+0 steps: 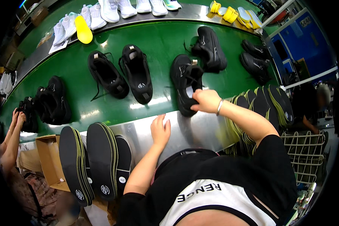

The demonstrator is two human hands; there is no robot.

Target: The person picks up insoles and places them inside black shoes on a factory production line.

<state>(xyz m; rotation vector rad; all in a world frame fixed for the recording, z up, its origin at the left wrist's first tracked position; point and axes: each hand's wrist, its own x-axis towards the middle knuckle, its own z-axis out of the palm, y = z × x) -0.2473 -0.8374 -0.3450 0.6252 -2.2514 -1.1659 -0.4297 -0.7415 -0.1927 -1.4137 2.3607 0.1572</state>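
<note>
left hand [160, 130]: open, fingers spread, resting flat on the shiny metal surface [199, 130] | stack of black insoles [101, 160]: just to its left | right hand [205, 101]: pinching the heel of a black sneaker [186, 83] | sneaker: on the green belt [158, 41], just above that hand

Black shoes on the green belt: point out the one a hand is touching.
It is the black lace-up shoe at the belt's near edge, right of centre. The right hand grips its heel end; the other black shoes lie untouched by this person.
</note>
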